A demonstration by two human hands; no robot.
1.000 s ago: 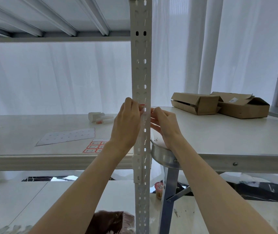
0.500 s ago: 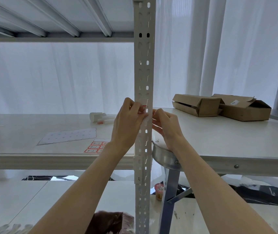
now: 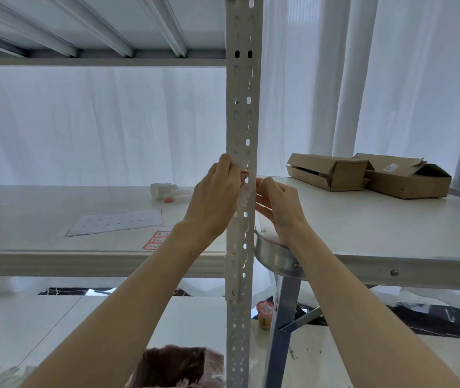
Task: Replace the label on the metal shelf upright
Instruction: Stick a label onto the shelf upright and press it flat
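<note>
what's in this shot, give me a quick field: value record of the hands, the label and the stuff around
focus: metal shelf upright, pale and perforated, running top to bottom of the view
label: red-edged label on the upright's front, mostly hidden by fingers
left: left hand pinches the label at the upright
right: right hand, fingertips at the upright's right edge; grip cannot be told
shelf board: sheet of red-bordered labels; white sheet
table at right: long cardboard box; open cardboard box
</note>
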